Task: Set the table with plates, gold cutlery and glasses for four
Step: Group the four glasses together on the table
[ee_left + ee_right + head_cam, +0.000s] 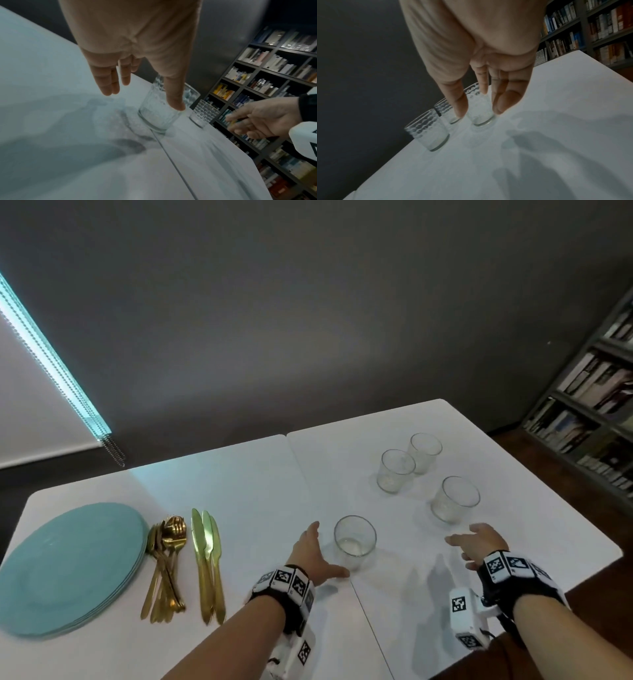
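Legible writing: none; only black-and-white square marker patterns on both wristbands, book spines on grey bookshelf (pixel 596 392) too blurred to read.

Left hand (pixel 313 553) open, fingers (pixel 109 81) straight and spread, thumb at 6 o'clock of nearest clear ribbed glass tumbler (pixel 355 541), other fingers at 9 o'clock of it; near, contact not discernible. Tumbler upright on white counter (pixel 260 481), beside centre seam.

Right hand (pixel 478 542) open, fingers (pixel 503 100) apart, loosely extended, just short of second clear tumbler (pixel 455 499) at its 12 o'clock; no grip.

Two further clear tumblers (pixel 409 462) upright at 12 o'clock, touching or nearly so.

Stack of teal round plates (pixel 68 566) at 9 o'clock, gold spoons and forks (pixel 166 566) heaped just beside, three gold knives (pixel 207 559) next, side by side.
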Tool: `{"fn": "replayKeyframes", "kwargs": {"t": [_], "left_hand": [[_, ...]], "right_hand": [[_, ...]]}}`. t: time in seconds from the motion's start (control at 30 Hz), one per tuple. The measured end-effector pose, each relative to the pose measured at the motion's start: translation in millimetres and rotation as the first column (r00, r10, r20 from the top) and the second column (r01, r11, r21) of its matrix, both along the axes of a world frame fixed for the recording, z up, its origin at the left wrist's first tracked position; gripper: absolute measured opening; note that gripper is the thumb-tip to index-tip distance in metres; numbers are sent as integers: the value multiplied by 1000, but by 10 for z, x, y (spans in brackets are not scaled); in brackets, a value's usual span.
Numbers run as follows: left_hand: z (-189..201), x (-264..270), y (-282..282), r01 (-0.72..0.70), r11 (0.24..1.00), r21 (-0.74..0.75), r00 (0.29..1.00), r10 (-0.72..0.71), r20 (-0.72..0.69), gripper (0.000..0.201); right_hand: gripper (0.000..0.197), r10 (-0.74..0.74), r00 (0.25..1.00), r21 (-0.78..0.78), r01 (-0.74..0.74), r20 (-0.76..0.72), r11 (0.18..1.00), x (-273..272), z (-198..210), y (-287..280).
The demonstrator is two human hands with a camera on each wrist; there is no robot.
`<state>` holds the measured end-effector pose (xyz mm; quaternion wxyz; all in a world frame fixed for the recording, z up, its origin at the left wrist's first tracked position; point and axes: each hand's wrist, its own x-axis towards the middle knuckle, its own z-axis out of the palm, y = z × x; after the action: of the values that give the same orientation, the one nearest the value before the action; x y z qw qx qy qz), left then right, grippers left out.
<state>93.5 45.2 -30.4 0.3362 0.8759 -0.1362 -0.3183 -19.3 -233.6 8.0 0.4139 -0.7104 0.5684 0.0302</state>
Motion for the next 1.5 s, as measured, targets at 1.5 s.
{"fn": "replayKeyframes", "kwargs": {"t": [1.5], "left_hand": [[207,944,-41,-610,779,-145,764,627,153,76]], "right_hand": [[82,775,605,-168,-757,180,631,1194,-331,130]]}}
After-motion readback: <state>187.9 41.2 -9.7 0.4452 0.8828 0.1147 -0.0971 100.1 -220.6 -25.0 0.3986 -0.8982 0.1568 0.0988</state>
